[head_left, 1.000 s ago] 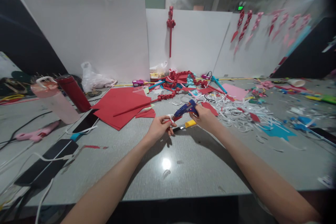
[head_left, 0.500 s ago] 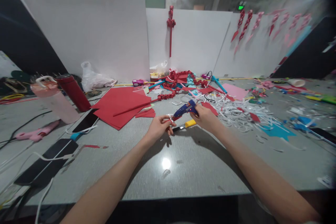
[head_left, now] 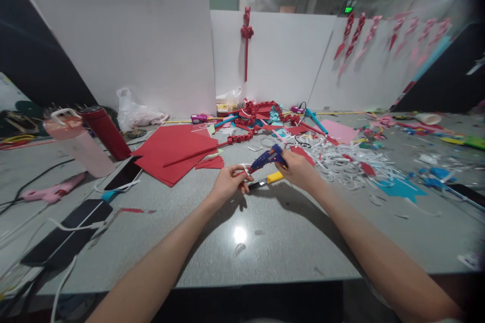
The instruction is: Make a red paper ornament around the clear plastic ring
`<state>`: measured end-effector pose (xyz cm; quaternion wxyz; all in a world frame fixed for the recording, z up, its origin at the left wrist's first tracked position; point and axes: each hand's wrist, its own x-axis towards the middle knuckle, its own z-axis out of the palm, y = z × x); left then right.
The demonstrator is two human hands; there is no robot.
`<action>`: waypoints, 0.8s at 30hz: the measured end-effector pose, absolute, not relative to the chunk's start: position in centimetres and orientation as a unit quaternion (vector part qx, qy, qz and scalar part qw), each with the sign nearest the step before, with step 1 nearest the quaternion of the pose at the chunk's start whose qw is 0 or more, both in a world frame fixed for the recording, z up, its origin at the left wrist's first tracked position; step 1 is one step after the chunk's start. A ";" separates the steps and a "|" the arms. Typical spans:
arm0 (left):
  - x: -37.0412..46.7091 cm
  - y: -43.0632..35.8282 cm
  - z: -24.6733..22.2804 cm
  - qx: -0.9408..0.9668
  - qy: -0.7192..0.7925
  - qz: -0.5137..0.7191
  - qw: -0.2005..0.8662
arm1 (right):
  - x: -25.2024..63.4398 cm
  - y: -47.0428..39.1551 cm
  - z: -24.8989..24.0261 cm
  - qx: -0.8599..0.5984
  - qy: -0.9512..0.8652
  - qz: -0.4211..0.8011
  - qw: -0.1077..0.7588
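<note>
My right hand is closed around the handle of a blue glue gun, its nozzle pointing left toward my other hand. In a pinch, my left hand holds a small strip that looks white and red; most of it is hidden by my fingers. The nozzle is right at this strip, and I cannot tell whether they touch. Just below, a utility knife with a yellow handle lies on the table, its dark end close to my left fingertips.
Red paper sheets lie left of centre. Behind them stand a red flask and a pink bottle. At left are a pink glue gun and a black power bank with cables. White paper shreds pile up at right.
Almost nothing differs. Both hands keep their hold and place, with the glue gun still at the strip.
</note>
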<state>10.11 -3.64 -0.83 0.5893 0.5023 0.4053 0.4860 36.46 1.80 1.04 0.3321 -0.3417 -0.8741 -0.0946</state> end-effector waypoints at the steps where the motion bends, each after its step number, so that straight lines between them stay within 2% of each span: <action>1: 10.1 -3.7 -0.8 0.501 0.407 0.487 0.588 | 36.5 1.8 1.1 -0.340 -0.876 -0.095 0.329; 10: 9.9 -3.7 -0.6 0.497 0.411 0.499 0.580 | 37.7 1.9 1.6 -0.365 -0.870 -0.087 0.318; 16: 10.0 -3.5 -0.7 0.496 0.417 0.497 0.578 | 40.2 4.0 1.8 -0.514 -0.808 -0.082 0.276; 19: 10.0 -3.4 -0.9 0.500 0.415 0.495 0.576 | 41.5 5.5 0.6 -0.614 -0.746 -0.078 0.247; 24: 10.0 -3.7 -0.7 0.522 0.391 0.494 0.575 | 42.6 6.6 -2.0 -0.677 -0.703 -0.077 0.205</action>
